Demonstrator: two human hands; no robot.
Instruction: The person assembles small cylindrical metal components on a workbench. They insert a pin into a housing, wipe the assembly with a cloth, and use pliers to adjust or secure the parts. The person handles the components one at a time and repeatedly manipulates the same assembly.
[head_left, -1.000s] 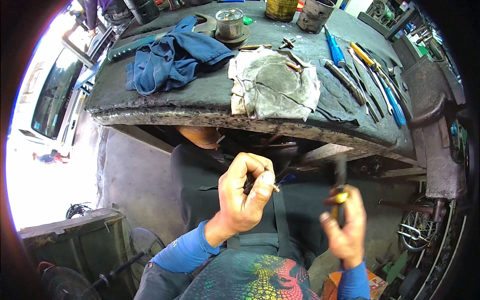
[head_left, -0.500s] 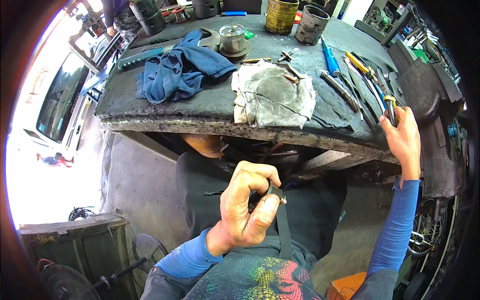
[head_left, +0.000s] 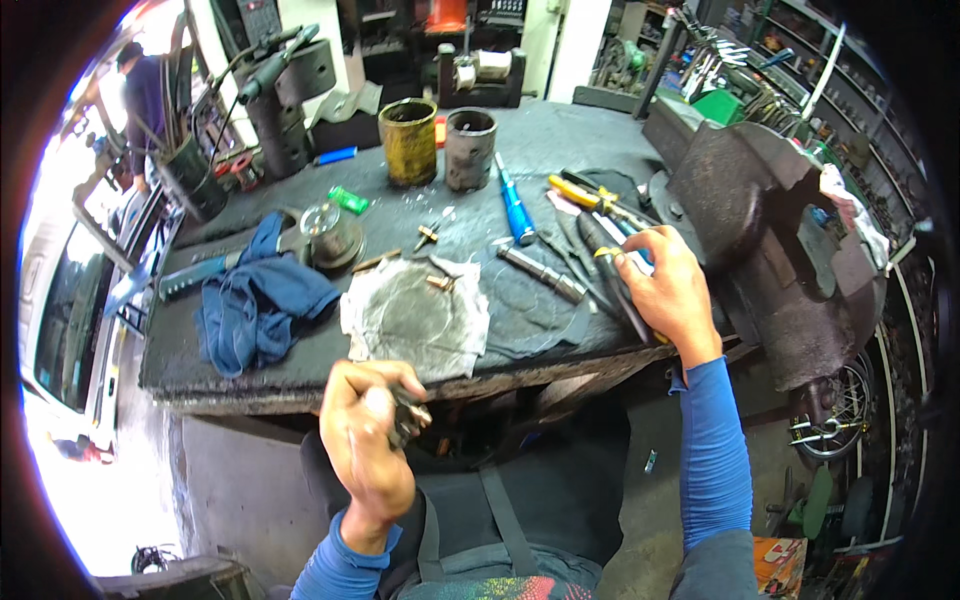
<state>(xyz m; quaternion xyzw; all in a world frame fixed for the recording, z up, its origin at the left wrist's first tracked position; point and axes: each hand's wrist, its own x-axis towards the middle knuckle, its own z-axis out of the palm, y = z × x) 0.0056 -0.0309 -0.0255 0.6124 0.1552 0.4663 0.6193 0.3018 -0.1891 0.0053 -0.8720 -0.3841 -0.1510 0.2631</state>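
My left hand [head_left: 368,430] is closed in front of the workbench's near edge. Between its thumb and fingers is a small dark metal part [head_left: 406,418] with a shiny tip; its exact kind is unclear. On the right side of the bench, my right hand [head_left: 672,290] curls over a group of hand tools, its fingers closed on a tool with a yellow collar [head_left: 604,253]. Most of that tool is hidden. Beside that hand lie pliers with yellow handles [head_left: 578,190] and a dark metal rod [head_left: 542,273]. A grimy white cloth [head_left: 415,340] lies beyond my left hand, with a small brass-coloured fitting [head_left: 439,283] on it.
A blue rag [head_left: 255,318] and a round glass-topped container [head_left: 325,232] are at the left. Two cans, one yellow [head_left: 408,150] and one grey [head_left: 470,150], stand behind. A blue-handled screwdriver [head_left: 518,215] lies mid-bench. A large vise [head_left: 750,200] rises at right. Another person [head_left: 145,110] stands far left.
The view has tilted up and turned right, showing more of the bench's far side. My right hand stays among the tools, and my left hand still grips the small part.
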